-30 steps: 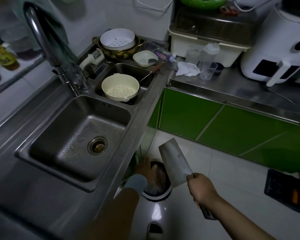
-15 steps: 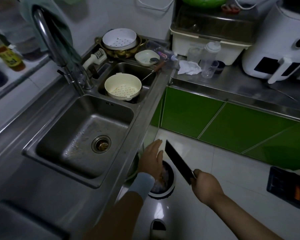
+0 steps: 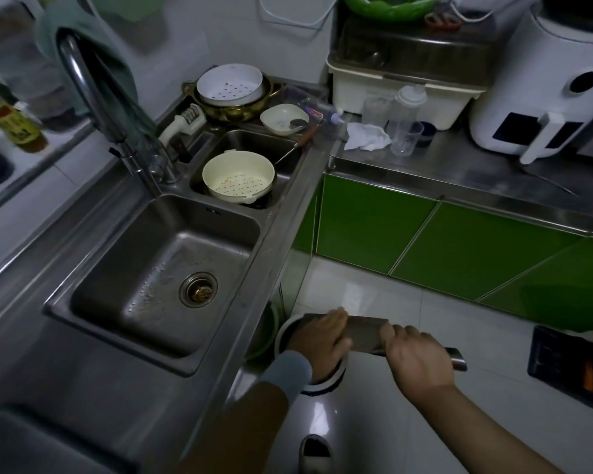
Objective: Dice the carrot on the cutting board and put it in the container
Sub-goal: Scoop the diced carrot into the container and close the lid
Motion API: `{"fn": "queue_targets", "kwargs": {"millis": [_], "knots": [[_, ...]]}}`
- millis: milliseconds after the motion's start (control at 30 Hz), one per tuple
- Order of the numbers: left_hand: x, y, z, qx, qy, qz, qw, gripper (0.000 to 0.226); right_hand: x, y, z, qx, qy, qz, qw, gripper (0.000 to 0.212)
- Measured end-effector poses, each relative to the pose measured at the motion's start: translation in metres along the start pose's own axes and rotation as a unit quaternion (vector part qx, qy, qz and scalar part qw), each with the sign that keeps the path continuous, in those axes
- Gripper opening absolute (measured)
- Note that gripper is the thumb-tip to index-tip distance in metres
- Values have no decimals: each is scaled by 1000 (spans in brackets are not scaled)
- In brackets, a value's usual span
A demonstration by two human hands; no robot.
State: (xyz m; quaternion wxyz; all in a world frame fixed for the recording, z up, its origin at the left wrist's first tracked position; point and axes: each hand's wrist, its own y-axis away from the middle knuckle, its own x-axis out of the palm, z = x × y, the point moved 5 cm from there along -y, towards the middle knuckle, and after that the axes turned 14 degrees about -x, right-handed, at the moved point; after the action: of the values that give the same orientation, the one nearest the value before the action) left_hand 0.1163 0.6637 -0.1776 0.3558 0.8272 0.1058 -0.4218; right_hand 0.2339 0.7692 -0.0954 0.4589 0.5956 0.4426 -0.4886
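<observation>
Since the earlier frame the cleaver (image 3: 363, 335) has swung from upright to level over the floor bin (image 3: 326, 381), left hand (image 3: 317, 343) flat against the blade. Right hand (image 3: 413, 359) is clamped on its handle. No carrot, cutting board or container visible; progress cannot be confirmed, likely scrap disposal.

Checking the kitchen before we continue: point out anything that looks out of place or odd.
The cleaver is held low over the floor bin, right hand on the handle, left hand on the blade. No cutting board or carrot is in view.
</observation>
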Motion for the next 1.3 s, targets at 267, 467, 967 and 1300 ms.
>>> {"fn": "queue_targets", "kwargs": {"millis": [267,467,967,1300], "knots": [[-34,-1,14,-99,152,-44,982,50,-5,-5,-6,-20,9,-26,999,48],[-18,-9,-37,9,64,28,998,54,-8,-12,-6,-34,29,-35,998,45],[-63,-9,44,-209,130,-132,960,25,2,-11,-25,78,-108,120,984,7],[-119,26,60,-240,349,-297,856,39,-23,-14,-41,202,-297,145,922,49]]}}
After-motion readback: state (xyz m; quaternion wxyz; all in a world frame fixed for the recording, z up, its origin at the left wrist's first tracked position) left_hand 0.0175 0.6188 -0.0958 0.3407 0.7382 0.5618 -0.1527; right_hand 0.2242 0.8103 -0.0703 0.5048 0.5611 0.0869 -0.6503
